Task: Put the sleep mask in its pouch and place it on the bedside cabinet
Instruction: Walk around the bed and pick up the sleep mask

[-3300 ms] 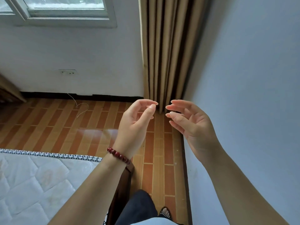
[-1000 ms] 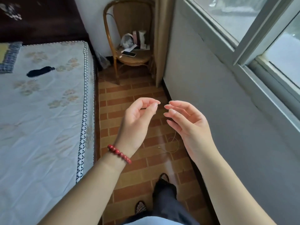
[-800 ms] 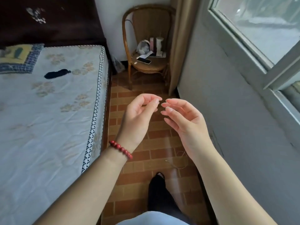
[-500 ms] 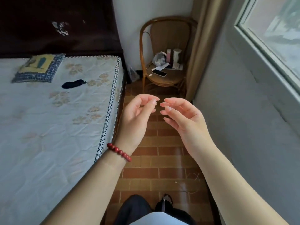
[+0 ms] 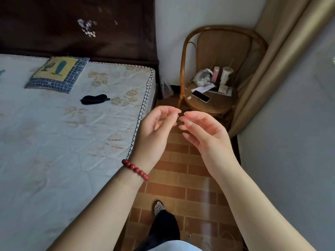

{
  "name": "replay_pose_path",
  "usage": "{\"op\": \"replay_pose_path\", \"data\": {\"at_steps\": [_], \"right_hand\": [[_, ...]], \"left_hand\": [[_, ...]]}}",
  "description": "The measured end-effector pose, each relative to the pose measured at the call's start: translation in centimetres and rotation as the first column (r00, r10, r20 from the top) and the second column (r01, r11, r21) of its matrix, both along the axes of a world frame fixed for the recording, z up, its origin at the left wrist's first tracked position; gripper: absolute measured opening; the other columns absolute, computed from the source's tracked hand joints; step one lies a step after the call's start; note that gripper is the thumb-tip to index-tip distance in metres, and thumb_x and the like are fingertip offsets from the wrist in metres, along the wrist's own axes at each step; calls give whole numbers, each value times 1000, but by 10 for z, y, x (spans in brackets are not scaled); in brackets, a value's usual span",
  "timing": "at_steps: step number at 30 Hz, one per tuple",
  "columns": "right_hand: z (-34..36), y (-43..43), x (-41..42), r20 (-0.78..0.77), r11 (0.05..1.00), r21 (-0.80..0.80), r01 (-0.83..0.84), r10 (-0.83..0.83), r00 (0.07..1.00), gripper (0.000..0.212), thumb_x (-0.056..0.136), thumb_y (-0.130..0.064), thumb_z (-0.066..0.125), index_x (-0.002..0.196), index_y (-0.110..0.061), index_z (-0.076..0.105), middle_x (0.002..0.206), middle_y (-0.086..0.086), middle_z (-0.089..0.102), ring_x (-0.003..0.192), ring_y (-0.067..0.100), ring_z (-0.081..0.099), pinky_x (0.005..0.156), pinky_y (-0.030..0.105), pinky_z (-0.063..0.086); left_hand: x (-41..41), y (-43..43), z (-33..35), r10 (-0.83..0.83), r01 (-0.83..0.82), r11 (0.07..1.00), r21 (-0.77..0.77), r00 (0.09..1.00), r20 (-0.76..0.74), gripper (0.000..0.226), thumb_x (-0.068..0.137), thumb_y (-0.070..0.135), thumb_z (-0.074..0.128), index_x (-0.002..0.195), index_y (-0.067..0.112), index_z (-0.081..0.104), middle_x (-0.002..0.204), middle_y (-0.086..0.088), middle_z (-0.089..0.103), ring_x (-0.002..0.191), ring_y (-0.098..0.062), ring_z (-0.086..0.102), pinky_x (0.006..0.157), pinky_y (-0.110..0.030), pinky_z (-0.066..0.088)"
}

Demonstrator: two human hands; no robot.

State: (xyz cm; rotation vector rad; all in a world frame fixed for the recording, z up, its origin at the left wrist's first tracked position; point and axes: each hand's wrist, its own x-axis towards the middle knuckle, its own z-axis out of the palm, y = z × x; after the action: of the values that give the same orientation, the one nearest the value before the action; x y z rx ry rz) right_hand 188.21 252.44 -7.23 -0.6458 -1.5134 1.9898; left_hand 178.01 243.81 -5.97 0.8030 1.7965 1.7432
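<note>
Both hands are up in front over the brick floor (image 5: 181,180), empty. The left hand (image 5: 154,134) with the red bead bracelet (image 5: 135,169) and the right hand (image 5: 204,136) are loosely curled, fingers half open, tips nearly meeting. The black sleep mask (image 5: 94,99) lies on the bed (image 5: 54,151), far left, near a small pillow (image 5: 58,74). A wicker chair (image 5: 217,73) with a phone (image 5: 201,96) sits far right.

Left hand (image 5: 154,131) and right hand (image 5: 204,134) raised, empty, fingers curled.
</note>
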Motion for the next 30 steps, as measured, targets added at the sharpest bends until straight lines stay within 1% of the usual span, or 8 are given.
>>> {"op": "replay_pose_path", "data": {"at_steps": [4,8,14,19,21,24,27,30], "right_hand": [[7,35,-64,-20,1000,4,-14,14,1000,20,88,-9,62,88,-27,71,90,-6,72,88,12,66,84,32,51],[5,57,-107,-21,999,-38,-34,33,999,18,87,-8,62,88,-24,70,88,-6,72,85,9,66,80,29,51],[-2,105,-171,-4,992,-70,-104,104,995,17,86,-10,63,88,-25,71,86,-7,72,83,9,64,76,25,52],[-5,163,-228,2,982,-40,-186,186,982,14,84,-16,65,89,-27,71,91,-5,72,88,10,65,78,24,54],[0,191,-252,13,972,-44,-229,230,973,11,82,-20,65,91,-25,71,93,-3,71,89,10,66,78,24,54],[7,231,-282,32,968,-22,-249,250,968,18,76,-27,66,93,-22,69,96,2,69,90,12,65,82,26,53],[8,264,-312,60,964,-4,-267,266,962,12,84,-17,64,94,-19,68,97,5,66,92,15,63,84,28,52],[3,286,-340,76,952,-10,-306,306,949,13,89,-9,61,94,-19,68,97,6,65,93,17,62,85,30,51]], "left_hand": [[-62,30,4,30,-30,1000,7,1000,-8,12,83,32,54,82,34,66,89,14,68,82,4,64,69,-10,47],[-100,50,0,56,-57,998,-19,998,-11,11,81,34,54,83,35,65,91,13,68,84,2,63,70,-11,46],[-160,91,-10,119,-118,992,-32,993,7,13,87,23,56,84,32,65,86,14,66,80,4,63,69,-8,46],[-210,146,-13,196,-196,980,-31,981,-10,12,89,19,55,89,26,65,91,8,65,80,1,64,72,-15,50],[-229,174,-9,234,-234,972,-20,972,-2,12,89,17,55,89,24,65,91,6,66,79,2,65,72,-13,50],[-256,209,-5,281,-281,959,-24,960,1,12,89,17,56,88,25,65,89,11,65,80,2,65,73,-17,51],[-281,236,-6,346,-346,938,-30,938,-2,12,88,18,58,88,27,66,88,12,64,81,-5,66,74,-21,51],[-303,253,-9,391,-390,920,-45,920,5,12,88,19,58,88,29,66,93,12,66,83,-2,66,75,-16,49]]}}
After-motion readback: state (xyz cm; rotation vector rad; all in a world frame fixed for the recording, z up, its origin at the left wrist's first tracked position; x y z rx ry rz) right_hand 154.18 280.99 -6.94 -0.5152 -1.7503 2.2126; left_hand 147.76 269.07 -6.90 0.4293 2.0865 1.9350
